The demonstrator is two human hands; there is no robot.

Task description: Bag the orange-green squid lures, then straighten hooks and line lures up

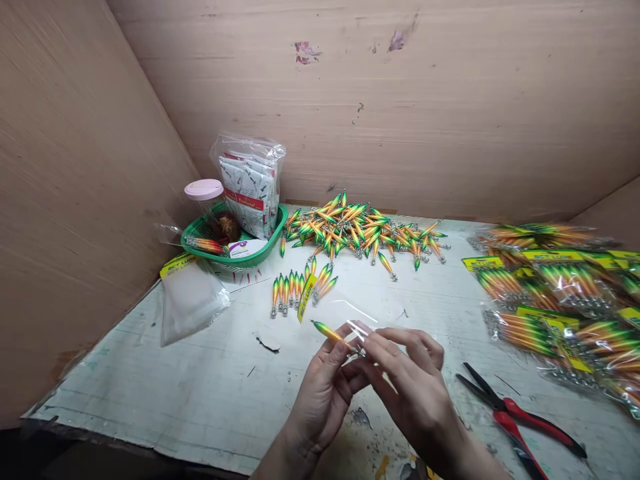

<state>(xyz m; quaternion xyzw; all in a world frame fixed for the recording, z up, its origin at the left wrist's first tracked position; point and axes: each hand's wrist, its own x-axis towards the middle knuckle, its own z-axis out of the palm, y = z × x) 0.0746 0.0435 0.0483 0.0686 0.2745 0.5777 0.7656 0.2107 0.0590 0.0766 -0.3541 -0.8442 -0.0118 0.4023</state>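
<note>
The thumb and fingers of the left hand (320, 397) are clamped on a slim, spindle-shaped lure (327, 331), green at its tip and fading through yellow to orange. Its long axis slants: the green tip points away and to the left, the metal hook end back and to the right, toward the right hand (420, 383). The right fingertips are bunched close to that hook end, by a shiny edge of clear film; whether they pinch it, I cannot tell.

Just beyond lies a clear plastic bag with a yellow header (306, 300), and beside it a row of similar lures (286, 293), green tips pointing away.

Left of these is a stack of clear bags with yellow headers (193, 293). Behind it, a green plastic basket (276, 241) contains a clear jar with a pink lid (204, 189), a clear bag of white printed packets (249, 193), red-orange lures (204, 245) and a white card (249, 249). A loose lure pile (350, 227) lies farther back. At right, filled clear lure bags (543, 328) lie heaped near red-and-black pliers (497, 403).
</note>
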